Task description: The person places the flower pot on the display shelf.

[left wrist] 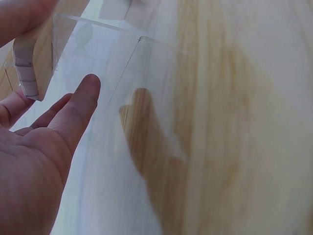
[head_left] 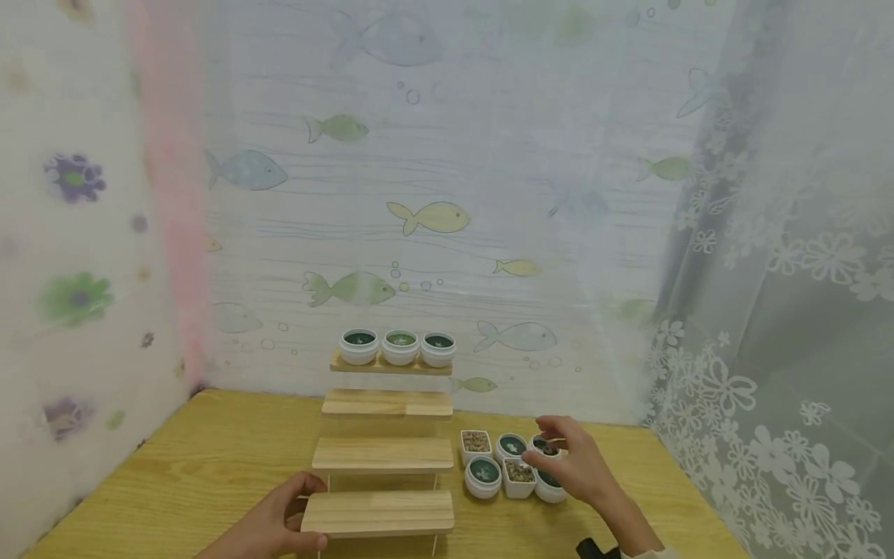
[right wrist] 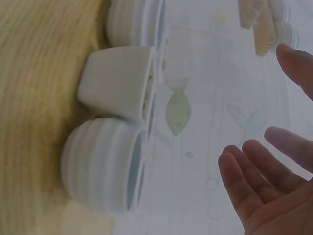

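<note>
While your left hand [head_left: 275,516] grips the left end of the lowest board [head_left: 380,512] of the wooden stand [head_left: 382,454], your right hand [head_left: 576,470] hovers over the pots to the right, fingers spread and holding nothing. In your left wrist view, the board's end sits between thumb and fingers, with one finger reaching out straight beside a clear side panel [left wrist: 95,36].

The stand rises in four tiers from near to far on the yellow wood-grain table [head_left: 174,458]. Three round white pots stand side by side on its top tier: a dark-filled left pot [head_left: 359,346], a green-filled middle pot [head_left: 400,347] and a dark-filled right pot [head_left: 438,349].

Just right of the stand, six more pots make two rows. The far row has a square gravel pot [head_left: 476,444] on the left, then two round ones. The near row has a round green pot [head_left: 483,477], a second square gravel pot [head_left: 519,477], and a round pot at the right. Your right hand partly covers the right end of both rows, so the fillings there seem dark, but you can't be sure. Behind everything hangs a fish-printed sheet [head_left: 433,155].
</note>
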{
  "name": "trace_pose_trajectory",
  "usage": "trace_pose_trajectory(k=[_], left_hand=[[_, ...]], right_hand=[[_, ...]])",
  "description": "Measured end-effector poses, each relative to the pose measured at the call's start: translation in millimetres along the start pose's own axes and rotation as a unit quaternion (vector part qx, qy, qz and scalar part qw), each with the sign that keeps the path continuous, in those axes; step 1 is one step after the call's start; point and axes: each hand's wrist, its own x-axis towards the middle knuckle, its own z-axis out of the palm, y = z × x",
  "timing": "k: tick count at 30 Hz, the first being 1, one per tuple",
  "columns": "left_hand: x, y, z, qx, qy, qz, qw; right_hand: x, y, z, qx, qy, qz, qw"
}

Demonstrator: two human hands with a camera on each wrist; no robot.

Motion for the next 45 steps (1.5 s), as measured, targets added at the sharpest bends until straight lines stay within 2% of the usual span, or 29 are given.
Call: trace_pose_trajectory(k=[5,12,16,23,35,45], left_hand=[[0.9,2.5,0.4,0.000,-0.002,0.003,1.0000],[-2.4,3.2,-1.8,-0.009,-0.010,0.002,0.9999],[-0.2,7.5,-0.7,-0.003,-0.010,0.003,0.9999],[0.9,13.1,0.8,0.002,-0.012,0.003,0.9999],[2.3,17.6,0.0,0.005,-0.011,0.000,0.9999],[1.7,19.2,1.8,0.001,-0.006,-0.004,1.0000]], right_hand=[[-8.2,8,-1,0.000,0.010,0.028,0.9996],[-17.4,18,3,0.010,-0.008,0.072,0.9973],[-19.9,21,1,-0.011,-0.008,0.080,0.9967],[-24.0,28,-2,-0.018,-0.027,0.086,0.9958],[-26.2,40,-2,-0.030,-0.020,0.112,0.9930],[-27.2,46,-1,-0.002,-0.026,0.150,0.9884]])
